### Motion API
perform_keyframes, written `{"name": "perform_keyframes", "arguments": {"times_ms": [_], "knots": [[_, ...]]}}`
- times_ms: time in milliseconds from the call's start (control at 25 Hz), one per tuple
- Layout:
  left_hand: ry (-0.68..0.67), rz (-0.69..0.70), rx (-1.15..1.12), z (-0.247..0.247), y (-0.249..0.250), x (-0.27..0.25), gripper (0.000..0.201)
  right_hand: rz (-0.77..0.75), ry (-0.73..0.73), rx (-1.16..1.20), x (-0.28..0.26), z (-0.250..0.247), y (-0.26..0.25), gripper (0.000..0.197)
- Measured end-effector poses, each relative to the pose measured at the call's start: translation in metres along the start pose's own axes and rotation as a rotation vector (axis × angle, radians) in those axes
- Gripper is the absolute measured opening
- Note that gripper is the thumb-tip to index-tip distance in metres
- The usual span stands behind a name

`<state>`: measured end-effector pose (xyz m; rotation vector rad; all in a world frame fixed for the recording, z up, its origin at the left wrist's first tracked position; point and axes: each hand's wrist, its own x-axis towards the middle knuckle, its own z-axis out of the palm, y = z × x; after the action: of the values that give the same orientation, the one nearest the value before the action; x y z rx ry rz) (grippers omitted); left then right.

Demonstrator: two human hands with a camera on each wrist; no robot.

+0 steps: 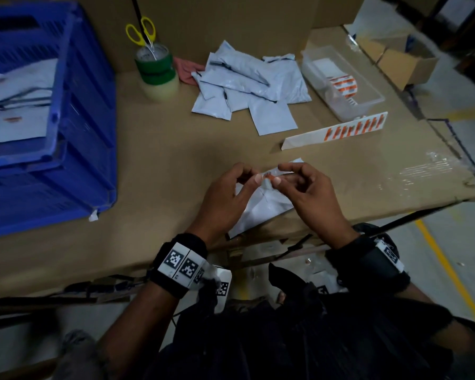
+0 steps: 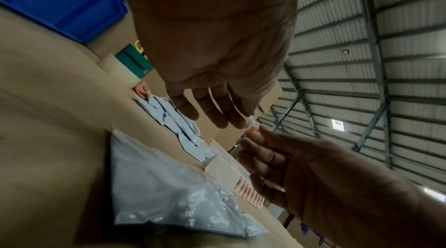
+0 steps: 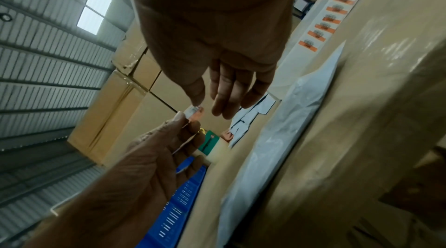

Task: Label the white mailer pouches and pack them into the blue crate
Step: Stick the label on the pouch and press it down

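Your left hand (image 1: 225, 193) and right hand (image 1: 305, 190) both pinch a small label (image 1: 268, 176) above a pouch (image 1: 263, 207). It could fold and stick to itself or your fingertips, or land crooked.

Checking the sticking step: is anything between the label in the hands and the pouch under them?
Nothing visible. Both hands, left and right, pinch the small label directly above the white pouch, whose top face shows bare.
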<state>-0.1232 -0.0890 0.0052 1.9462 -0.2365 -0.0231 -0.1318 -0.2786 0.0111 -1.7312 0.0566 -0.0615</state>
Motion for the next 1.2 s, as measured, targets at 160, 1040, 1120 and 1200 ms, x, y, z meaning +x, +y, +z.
{"name": "perform_keyframes", "arguments": {"times_ms": [160, 1040, 1120, 1200], "knots": [[0.02, 0.004, -0.059, -0.001, 0.004, -0.004, 0.016, 0.016, -0.072, -0.018, 0.003, 0.002, -0.003, 0.02], [0.025, -0.176, 0.138, -0.025, -0.021, -0.018, 0.025, 0.077, -0.095, -0.015, 0.021, 0.005, 0.003, 0.008], [-0.027, -0.112, 0.364, -0.024, -0.034, -0.022, 0.026, 0.071, -0.164, -0.138, 0.024, 0.005, 0.012, 0.013], [-0.075, -0.085, 0.532, -0.02, -0.044, -0.026, 0.034, 0.002, -0.236, -0.288, 0.026, 0.011, 0.018, 0.019]]}}
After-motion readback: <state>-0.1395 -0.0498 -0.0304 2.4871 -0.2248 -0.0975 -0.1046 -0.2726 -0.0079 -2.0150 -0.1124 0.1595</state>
